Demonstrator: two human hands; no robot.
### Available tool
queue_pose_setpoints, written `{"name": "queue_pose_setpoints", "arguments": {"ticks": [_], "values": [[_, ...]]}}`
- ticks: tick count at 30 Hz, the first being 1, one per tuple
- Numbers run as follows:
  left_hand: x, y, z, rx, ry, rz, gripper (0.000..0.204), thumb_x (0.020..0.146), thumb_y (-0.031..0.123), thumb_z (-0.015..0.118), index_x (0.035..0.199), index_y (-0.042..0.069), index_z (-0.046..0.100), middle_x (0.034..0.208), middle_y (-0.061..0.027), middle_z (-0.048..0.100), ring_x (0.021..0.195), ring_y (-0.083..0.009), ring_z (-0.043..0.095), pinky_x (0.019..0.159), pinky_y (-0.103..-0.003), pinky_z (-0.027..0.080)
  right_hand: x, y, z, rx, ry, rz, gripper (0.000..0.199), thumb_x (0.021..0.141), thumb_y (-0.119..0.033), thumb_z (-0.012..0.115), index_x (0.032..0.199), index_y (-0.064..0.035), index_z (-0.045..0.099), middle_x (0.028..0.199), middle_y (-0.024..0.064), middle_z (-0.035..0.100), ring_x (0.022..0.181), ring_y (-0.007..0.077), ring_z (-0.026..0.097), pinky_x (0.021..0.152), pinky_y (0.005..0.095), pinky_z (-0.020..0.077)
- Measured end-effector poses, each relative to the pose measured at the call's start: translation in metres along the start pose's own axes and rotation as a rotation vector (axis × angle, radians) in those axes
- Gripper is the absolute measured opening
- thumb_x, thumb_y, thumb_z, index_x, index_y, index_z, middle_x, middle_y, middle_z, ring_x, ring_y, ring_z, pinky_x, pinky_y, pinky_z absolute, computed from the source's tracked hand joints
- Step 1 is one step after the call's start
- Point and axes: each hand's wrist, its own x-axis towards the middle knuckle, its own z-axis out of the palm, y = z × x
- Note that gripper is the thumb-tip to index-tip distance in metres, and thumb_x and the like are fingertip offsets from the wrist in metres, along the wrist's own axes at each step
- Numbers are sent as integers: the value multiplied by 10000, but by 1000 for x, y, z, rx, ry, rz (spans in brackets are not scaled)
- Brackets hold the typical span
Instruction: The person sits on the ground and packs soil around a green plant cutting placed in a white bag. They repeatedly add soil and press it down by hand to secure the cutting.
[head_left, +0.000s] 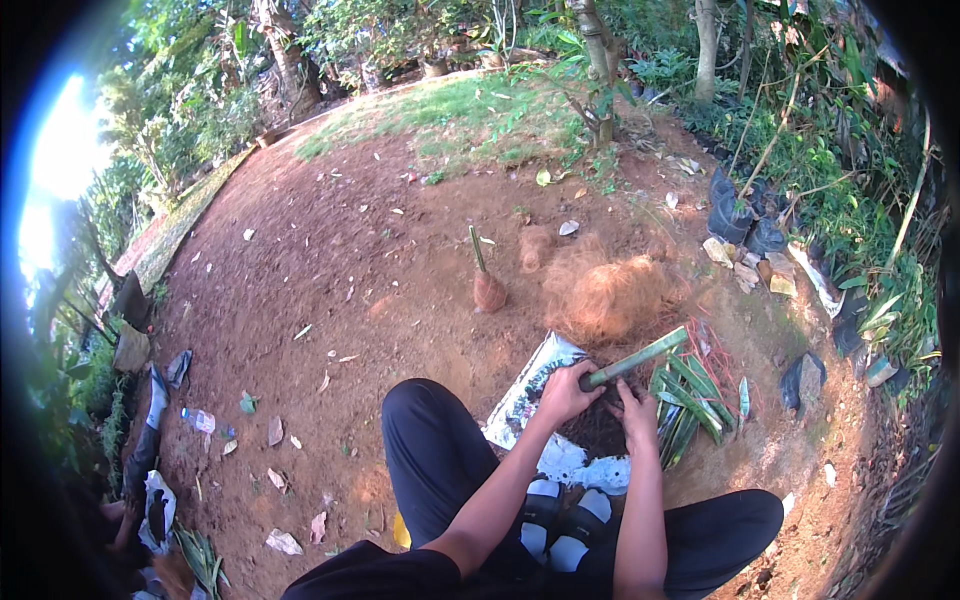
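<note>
Reddish-brown bare earth (330, 260) fills most of the view, packed and crumbly, dotted with too many dry leaves and paper scraps to count. Its far side gives way to a grass patch (470, 105) and tree trunks, and the bright glare at the left rim washes out whatever lies there. The person's black trousers (430, 455) come next in size: one knee bends up at the centre, the other is cut off by the lower edge. One tangled mound of coconut fibre (610, 295), hairy and orange-brown, sits just beyond the hands. One white printed sack (530, 390) lies flat under the work, partly hidden by the arms, and a dark heap of soil (598, 430) rests on it. One bundle of green stalks (690, 400) lies just right of the soil; the stalks overlap, so their number is unclear. One green cutting (640, 358), a smooth round stem, slants up to the right above the soil. The left hand (565, 392) is closed around its lower end. The right hand (635, 412) is pressed down at the base of the stem by the soil, fingers curled; whether it grips anything cannot be made out. One brown wrapped root ball (489, 290) with a single green shoot stands alone farther out. Two white-strapped sandals (560, 520) show between the forearms, mostly covered.
</note>
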Motion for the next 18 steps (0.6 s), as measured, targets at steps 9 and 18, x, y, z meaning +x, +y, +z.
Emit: {"name": "queue_pose_setpoints", "arguments": {"ticks": [9, 18], "values": [[1, 1, 2, -108, -65, -130, 316, 741, 209, 748, 974, 29, 633, 838, -176, 666, 811, -329, 654, 750, -384, 502, -3, 6, 0, -12, -10, 31, 326, 897, -126, 632, 1185, 16, 573, 1153, 96, 594, 1002, 185, 592, 838, 325, 511], [3, -6, 5, -296, -22, -135, 314, 747, 180, 753, 979, 5, 633, 841, -122, 658, 801, -189, 618, 770, -329, 488, 2, 15, -5, 333, -132, 108, 310, 890, 0, 573, 1195, 42, 536, 1159, 119, 573, 1040, 215, 583, 916, 343, 490]]}}
